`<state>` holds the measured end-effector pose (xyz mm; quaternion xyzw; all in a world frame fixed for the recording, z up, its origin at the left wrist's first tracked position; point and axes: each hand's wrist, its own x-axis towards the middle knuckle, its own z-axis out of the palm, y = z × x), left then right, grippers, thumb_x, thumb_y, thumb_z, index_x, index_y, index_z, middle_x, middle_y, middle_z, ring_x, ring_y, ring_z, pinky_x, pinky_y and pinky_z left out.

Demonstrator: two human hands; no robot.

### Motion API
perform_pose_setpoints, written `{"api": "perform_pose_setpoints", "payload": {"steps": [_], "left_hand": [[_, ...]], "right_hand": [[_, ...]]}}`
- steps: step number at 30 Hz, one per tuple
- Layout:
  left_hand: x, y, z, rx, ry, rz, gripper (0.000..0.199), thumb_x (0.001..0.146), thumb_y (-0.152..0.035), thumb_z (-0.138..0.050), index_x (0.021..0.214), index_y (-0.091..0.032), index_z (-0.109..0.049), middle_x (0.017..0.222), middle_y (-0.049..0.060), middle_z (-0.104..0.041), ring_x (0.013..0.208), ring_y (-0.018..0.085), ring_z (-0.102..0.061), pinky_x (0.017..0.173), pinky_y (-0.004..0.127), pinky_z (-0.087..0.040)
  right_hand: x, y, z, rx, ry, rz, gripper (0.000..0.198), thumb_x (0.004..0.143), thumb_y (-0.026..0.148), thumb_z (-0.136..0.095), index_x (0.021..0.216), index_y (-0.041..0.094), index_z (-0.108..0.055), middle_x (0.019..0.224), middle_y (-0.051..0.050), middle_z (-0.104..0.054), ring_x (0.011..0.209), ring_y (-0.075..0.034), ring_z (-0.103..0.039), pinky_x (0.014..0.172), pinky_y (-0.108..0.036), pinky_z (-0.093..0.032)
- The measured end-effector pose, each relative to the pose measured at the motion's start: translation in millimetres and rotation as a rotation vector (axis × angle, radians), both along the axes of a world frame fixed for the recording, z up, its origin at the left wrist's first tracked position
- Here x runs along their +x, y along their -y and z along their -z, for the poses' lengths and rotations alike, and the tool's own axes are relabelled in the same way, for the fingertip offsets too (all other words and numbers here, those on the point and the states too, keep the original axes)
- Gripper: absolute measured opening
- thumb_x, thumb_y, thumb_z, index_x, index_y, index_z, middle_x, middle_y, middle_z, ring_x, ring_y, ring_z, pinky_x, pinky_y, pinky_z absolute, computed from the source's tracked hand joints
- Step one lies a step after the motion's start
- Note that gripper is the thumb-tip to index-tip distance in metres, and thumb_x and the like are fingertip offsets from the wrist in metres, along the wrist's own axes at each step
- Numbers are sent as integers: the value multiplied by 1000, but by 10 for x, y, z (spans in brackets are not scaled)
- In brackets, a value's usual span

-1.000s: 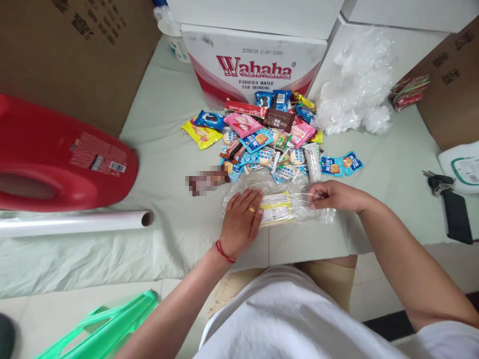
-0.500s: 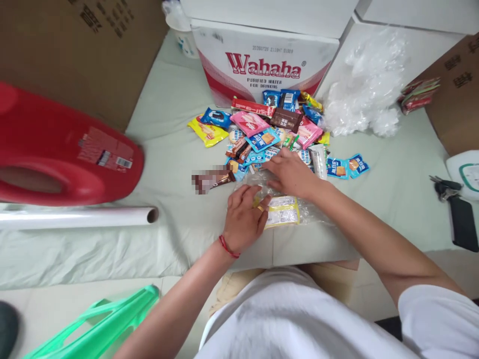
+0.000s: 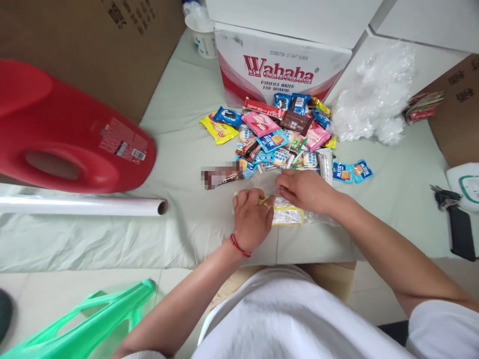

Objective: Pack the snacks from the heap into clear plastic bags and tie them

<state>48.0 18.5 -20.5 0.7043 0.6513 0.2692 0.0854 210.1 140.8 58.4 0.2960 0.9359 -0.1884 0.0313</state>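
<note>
A clear plastic bag (image 3: 265,180) lies flattened near the table's front edge, with a yellow-bordered white label (image 3: 288,216) on it. My left hand (image 3: 253,218), wearing a red cord bracelet, presses on the bag's left part with curled fingers closed on the film. Over its upper middle, my right hand (image 3: 309,189) pinches the film between thumb and fingers. Just beyond the hands sits a heap of wrapped snacks, including a pink packet (image 3: 261,123), a light-blue packet (image 3: 272,140) and a dark brown packet (image 3: 296,122). A brown-wrapped bar (image 3: 229,174) lies left of the bag.
Behind the snacks stands a Wahaha water carton (image 3: 279,62). Crumpled clear plastic (image 3: 374,99) is at the back right. Leftward are a red jug (image 3: 82,134) and a white roll (image 3: 82,206). Keys (image 3: 446,197) lie far right; a green bag (image 3: 78,324) hangs low left.
My right hand has drawn back from the snack heap toward me and its fingers have closed on the bag's film. My left hand stays on the bag. The camera view has shifted slightly.
</note>
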Motion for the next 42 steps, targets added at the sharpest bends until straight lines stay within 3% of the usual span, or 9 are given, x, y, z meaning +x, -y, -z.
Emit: {"api": "perform_pose_setpoints", "payload": {"steps": [7, 13, 17, 20, 23, 26, 31, 37, 42], "left_hand": [[23, 44, 174, 82, 263, -345, 62, 79, -40, -78, 131, -15, -55, 128, 19, -56, 126, 38, -50, 108, 58, -40], [-424, 13, 212, -102, 484, -157, 100, 72, -28, -77, 158, -20, -28, 154, 19, -46, 143, 37, -45, 119, 54, -38], [-703, -48, 131, -212, 420, -144, 66, 72, -26, -71, 136, -23, -60, 104, 6, -73, 110, 29, -64, 109, 51, -44], [-874, 3, 114, -248, 456, -155, 17, 74, -28, -62, 86, -23, -74, 75, 2, -64, 81, 22, -62, 86, 38, -51], [-1056, 147, 143, -165, 627, -356, 7, 72, -26, -59, 70, -21, -64, 76, 1, -59, 69, 15, -54, 67, 28, -47], [-1146, 227, 147, -66, 763, -465, 23, 79, -28, -58, 100, -21, -67, 95, 3, -69, 84, 16, -62, 76, 28, -50], [-878, 13, 38, -169, 472, -142, 65, 91, -47, -58, 150, -21, -45, 129, 13, -68, 137, 30, -51, 115, 50, -37], [-650, -123, -40, -449, -17, -30, 37, 73, -42, -78, 104, -22, -74, 105, 12, -66, 121, 41, -54, 105, 60, -42], [-739, 40, -157, -402, 133, -16, 7, 76, -26, -64, 79, -20, -67, 118, 12, -63, 119, 33, -55, 104, 53, -47]], "right_hand": [[159, 638, 254, 63, -40, -57, 34, 105, 21, -45, 133, 20, -64, 94, -8, -63, 80, -20, -57, 65, -30, -33], [254, 792, 516, 137, -86, -101, 44, 101, 15, -49, 141, 28, -63, 95, -8, -60, 82, -21, -51, 74, -32, -38], [289, 808, 544, 144, -119, -130, 44, 98, 12, -53, 134, 32, -68, 93, -7, -58, 83, -21, -48, 76, -33, -36], [308, 821, 542, 105, -145, -119, 47, 96, 9, -54, 134, 33, -68, 95, -7, -57, 85, -21, -47, 78, -34, -35], [317, 840, 552, 82, -151, -107, 50, 94, 6, -55, 133, 33, -70, 95, -7, -56, 86, -21, -47, 79, -34, -34], [319, 852, 585, 97, -153, -103, 52, 93, 4, -55, 133, 34, -70, 95, -7, -55, 86, -21, -46, 78, -34, -33], [342, 876, 584, 91, -173, -101, 50, 96, 5, -51, 134, 33, -68, 95, -7, -55, 87, -22, -45, 80, -35, -36], [464, 973, 481, 0, -260, -90, 43, 103, 39, -57, 141, 20, -62, 115, -14, -59, 104, -27, -48, 93, -44, -43], [504, 998, 545, 57, -267, -87, 45, 104, 45, -54, 143, 23, -61, 117, -13, -59, 104, -27, -49, 95, -46, -42]]}}
